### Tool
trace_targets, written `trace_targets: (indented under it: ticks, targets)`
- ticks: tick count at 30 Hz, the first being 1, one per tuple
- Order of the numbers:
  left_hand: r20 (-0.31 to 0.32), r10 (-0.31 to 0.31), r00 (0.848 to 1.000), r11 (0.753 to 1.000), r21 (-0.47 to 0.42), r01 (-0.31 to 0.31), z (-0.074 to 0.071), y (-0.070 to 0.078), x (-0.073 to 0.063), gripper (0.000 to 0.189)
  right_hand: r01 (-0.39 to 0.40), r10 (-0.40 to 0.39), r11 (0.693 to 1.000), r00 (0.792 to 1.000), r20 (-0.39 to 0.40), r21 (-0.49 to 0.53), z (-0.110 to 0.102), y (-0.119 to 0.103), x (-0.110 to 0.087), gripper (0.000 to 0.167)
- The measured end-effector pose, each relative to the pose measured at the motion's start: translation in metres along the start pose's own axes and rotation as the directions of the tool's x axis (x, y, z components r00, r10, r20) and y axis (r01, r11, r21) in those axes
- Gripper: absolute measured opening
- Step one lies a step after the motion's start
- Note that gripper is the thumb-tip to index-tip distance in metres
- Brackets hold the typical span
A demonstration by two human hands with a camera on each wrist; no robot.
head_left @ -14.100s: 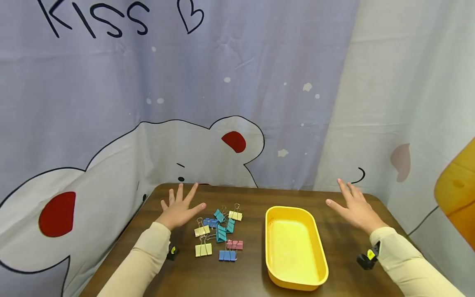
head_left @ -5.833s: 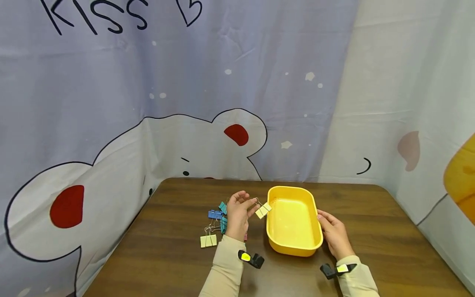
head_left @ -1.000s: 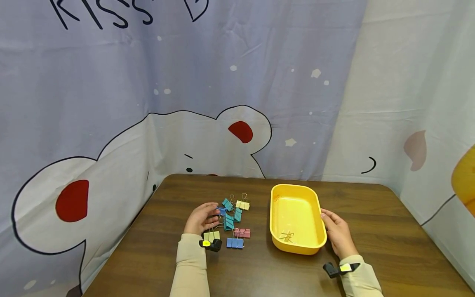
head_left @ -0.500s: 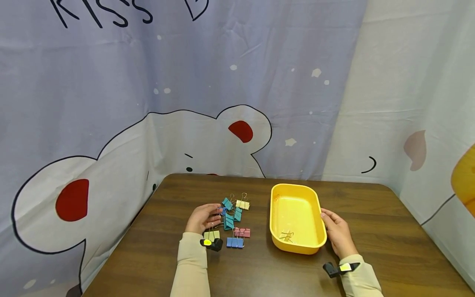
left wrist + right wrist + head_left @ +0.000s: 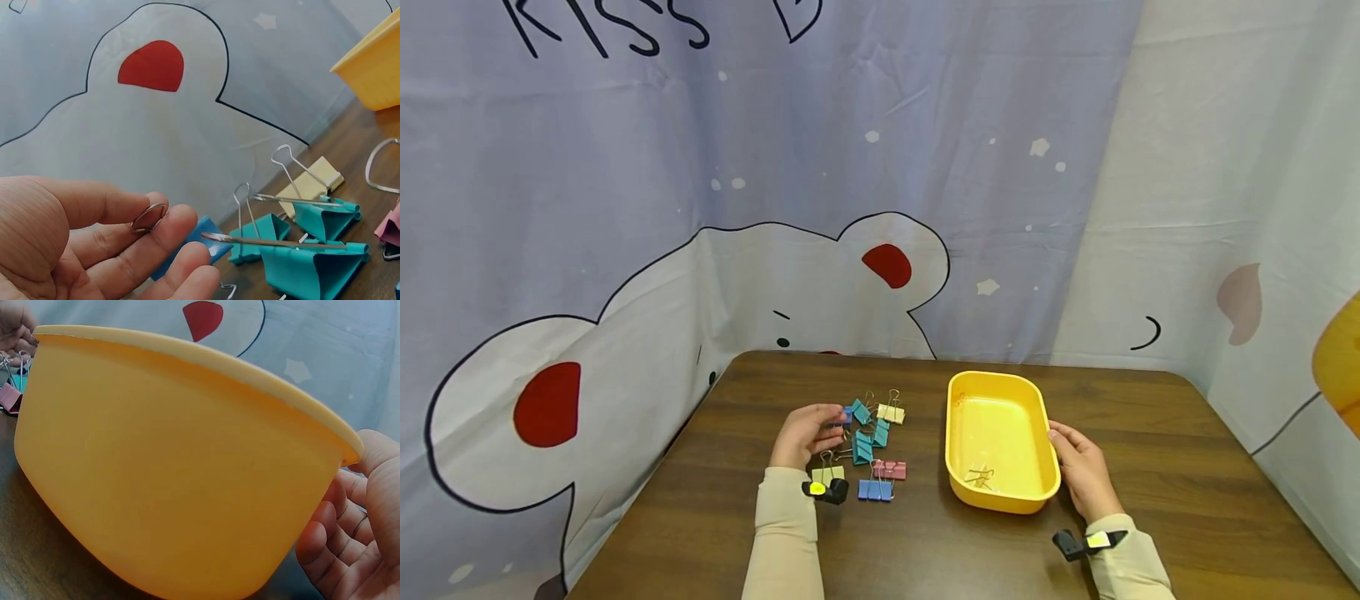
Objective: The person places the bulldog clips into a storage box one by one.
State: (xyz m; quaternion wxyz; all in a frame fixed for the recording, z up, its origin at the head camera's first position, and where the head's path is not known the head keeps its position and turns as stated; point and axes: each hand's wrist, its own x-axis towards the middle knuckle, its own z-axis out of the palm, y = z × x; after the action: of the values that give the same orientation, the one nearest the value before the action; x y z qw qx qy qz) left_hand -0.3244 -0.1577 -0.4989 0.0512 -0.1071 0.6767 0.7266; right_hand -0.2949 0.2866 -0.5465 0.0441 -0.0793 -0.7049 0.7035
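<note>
My left hand point(image 5: 807, 433) pinches the wire handle of a blue binder clip point(image 5: 211, 240) between thumb and forefinger; the clip is partly hidden behind the fingers. Close beside it lie several teal binder clips point(image 5: 862, 448), and a yellow binder clip point(image 5: 891, 414) sits just behind them. Another yellow binder clip point(image 5: 828, 474) lies below the left hand, near the wrist. With thumb above and fingers beneath, my right hand point(image 5: 1081, 471) grips the rim of a yellow plastic tray point(image 5: 181, 450) on its right side. One yellow binder clip point(image 5: 979, 478) rests inside, near the tray's front end.
A pink binder clip point(image 5: 890, 470) and a second blue binder clip point(image 5: 875, 490) lie together between the left hand and the tray. Everything stands on a brown wooden table point(image 5: 917, 550). A printed curtain point(image 5: 820, 150) hangs behind the table's back edge.
Earlier, the left hand carried a yellow clip to the tray, where one now lies. Since then it has taken hold of the blue clip, shifting it slightly. The right hand has come to the tray's rim.
</note>
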Motion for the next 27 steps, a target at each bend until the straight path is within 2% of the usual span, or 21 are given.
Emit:
trace_targets:
  ticks: [12,18,27]
  targets:
    - [-0.03,0.048,0.998,0.999,0.013,-0.047,0.01,0.013,-0.006,0.026,0.006,-0.006,1.0,1.0,-0.005,0.012,0.0,0.001,0.001,0.062]
    - [-0.028,0.063,0.998,0.998,-0.012,-0.064,0.018,0.019,-0.009,0.024,0.006,-0.006,1.0,1.0,-0.003,0.01,-0.001,0.002,0.0,0.062]
    - [-0.005,0.108,0.994,0.994,-0.001,-0.108,0.035,0.03,-0.019,0.022,0.012,-0.012,1.0,1.0,-0.004,0.015,0.0,0.002,0.001,0.062]
